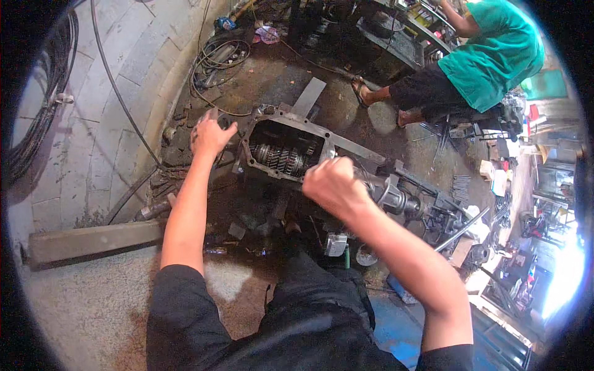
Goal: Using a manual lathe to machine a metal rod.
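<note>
While the open gearbox [283,162] sits toward the wall-side edge of the floor [266,75], right hand [336,182] is clenched by its near rim; left hand [211,133] beside it, can't tell if that one's holding anything.

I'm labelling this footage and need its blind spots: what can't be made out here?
All in the head view:
Right hand: its back hides anything gripped.
Left hand: its back hides the palm.
Gear housing: the right hand covers its near right corner.
Gears: shadow darkens the cavity behind them.
Co-worker's forearm: top edge cuts off most of its hand.
</note>
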`<state>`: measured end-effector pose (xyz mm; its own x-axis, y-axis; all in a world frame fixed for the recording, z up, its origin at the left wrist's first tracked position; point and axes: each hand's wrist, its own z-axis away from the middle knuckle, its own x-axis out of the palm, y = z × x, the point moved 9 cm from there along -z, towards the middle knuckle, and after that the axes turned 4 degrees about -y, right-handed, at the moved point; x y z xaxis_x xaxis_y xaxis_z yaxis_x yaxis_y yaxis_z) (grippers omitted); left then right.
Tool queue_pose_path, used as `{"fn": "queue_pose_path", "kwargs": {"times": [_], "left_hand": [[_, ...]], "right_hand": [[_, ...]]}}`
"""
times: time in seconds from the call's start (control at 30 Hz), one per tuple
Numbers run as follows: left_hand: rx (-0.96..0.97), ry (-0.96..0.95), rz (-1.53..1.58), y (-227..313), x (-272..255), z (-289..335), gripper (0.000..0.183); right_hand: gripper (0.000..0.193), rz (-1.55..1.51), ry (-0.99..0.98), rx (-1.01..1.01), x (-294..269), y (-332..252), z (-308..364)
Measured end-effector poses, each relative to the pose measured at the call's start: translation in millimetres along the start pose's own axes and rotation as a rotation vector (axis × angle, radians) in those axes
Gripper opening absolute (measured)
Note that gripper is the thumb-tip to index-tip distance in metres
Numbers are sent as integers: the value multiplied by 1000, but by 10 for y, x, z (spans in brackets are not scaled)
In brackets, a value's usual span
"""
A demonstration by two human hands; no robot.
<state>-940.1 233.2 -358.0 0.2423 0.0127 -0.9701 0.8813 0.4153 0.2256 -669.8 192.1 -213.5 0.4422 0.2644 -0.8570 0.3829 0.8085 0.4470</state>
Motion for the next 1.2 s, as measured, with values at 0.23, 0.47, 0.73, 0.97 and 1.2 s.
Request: {"fn": "queue_pose_path", "kwargs": {"times": [0.23,0.47,0.73,0.97,1.2], "left_hand": [[-21,96,125,124,-116,245,77],[79,309,315,-130,-116,506,72],[75,293,277,-280,-66,500,75],[42,374,286,-200,71,626,82],[161,407,347,-216,45,824,86]], "right_hand": [[13,-373,-67,193,471,757,194],[13,-501,-190,208,409,424,266],[11,-548,-153,286,248,507,144],[10,-353,134,3,3,181,-175],[11,-597,-235,399,594,750,319]]}}
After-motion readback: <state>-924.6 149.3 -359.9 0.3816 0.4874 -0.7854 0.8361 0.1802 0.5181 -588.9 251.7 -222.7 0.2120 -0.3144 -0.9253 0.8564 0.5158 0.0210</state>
